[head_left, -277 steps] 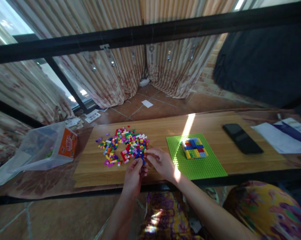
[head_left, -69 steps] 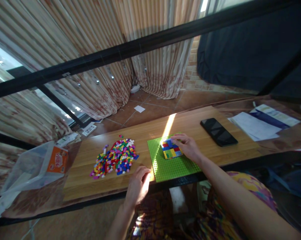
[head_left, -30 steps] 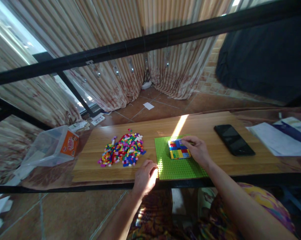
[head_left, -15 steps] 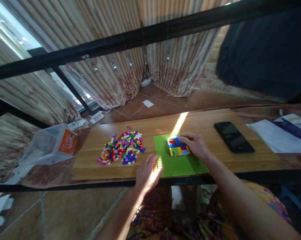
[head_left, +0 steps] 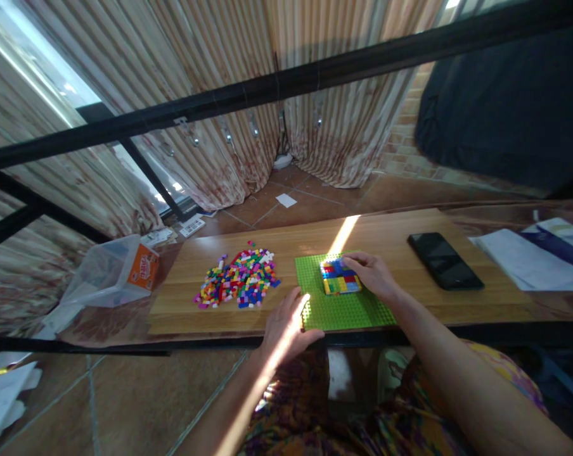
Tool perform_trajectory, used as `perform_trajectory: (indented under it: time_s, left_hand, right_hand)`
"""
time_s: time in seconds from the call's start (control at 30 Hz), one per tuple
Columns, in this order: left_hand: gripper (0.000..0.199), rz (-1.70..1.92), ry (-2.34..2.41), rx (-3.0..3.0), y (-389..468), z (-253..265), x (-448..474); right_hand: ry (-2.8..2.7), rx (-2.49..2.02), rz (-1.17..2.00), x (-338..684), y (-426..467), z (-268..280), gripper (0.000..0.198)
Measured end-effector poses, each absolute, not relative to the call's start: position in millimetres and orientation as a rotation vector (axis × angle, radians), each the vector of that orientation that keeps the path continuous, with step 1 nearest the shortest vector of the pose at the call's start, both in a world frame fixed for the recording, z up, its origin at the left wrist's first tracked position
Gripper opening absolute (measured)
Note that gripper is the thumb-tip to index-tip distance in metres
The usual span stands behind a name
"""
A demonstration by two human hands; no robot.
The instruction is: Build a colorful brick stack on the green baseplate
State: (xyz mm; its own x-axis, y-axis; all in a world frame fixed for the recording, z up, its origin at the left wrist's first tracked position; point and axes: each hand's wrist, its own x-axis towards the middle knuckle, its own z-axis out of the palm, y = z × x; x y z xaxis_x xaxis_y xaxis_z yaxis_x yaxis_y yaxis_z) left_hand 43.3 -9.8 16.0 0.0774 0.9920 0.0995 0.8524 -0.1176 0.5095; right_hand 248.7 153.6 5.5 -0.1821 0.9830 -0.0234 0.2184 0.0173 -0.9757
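A green studded baseplate [head_left: 334,315] lies at the table's front edge. On it sits a low square of building bricks [head_left: 342,285] in red, blue, yellow and white. My right hand [head_left: 373,273] reaches over the square's right side, its thumb and fingers closed on a building brick at the back right; the fingertips hide most of that brick. Beside the baseplate's left edge rests my left hand [head_left: 286,324], open, with the thumb stretched out to the right and nothing seen in it. Sunlight crosses this hand and the forearm.
Left of the baseplate lies a spread heap of loose coloured bricks [head_left: 243,278]. A black phone [head_left: 444,259] and papers [head_left: 528,256] lie to the right. Off the table's left end stands a clear plastic box [head_left: 101,273] with an orange label. A dark bar [head_left: 248,95] crosses beyond the table.
My left hand has opened, its thumb swinging out to the right and its fingers straightening. My right hand stays at the brick square. The view has shifted slightly.
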Motion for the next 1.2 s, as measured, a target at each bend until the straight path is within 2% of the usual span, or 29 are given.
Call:
perform_trajectory:
  time_s: [0.17,0.4,0.63,0.7,0.8,0.93,1.07,1.2]
  left_hand:
    - [0.078,0.579,1.830,2.043,-6.3,18.5,43.3]
    - [0.082,0.558,1.800,2.041,0.5,24.4,48.5]
    - [0.082,0.563,1.771,2.037,6.6,22.4,50.8]
    - [0.074,0.582,1.763,2.022,6.6,21.9,50.4]
    - [0.051,0.692,1.811,1.942,3.5,21.9,42.2]
    - [0.027,0.929,2.057,1.780,-3.2,23.6,9.9]
    - [0.020,0.979,2.299,1.695,-1.1,28.4,-28.1]
    - [0.019,0.858,2.454,1.692,11.8,33.1,-45.6]
  right_hand:
    - [-1.375,-1.338,1.214,252.3,153.1,9.7,0.061]
    - [-1.631,-1.411,1.103,258.1,155.6,5.2,0.044]
    - [-1.597,-1.629,1.047,264.3,160.5,1.7,0.043]
    - [-1.591,-1.638,1.045,264.9,160.9,3.2,0.042]
    - [-1.633,-1.636,1.018,264.5,158.7,8.1,0.042]
    - [-1.690,-1.674,0.975,263.5,153.6,13.8,0.048]
    - [-1.703,-1.653,0.975,264.5,152.2,12.8,0.048]
    - [-1.729,-1.664,0.947,265.5,152.2,11.5,0.046]
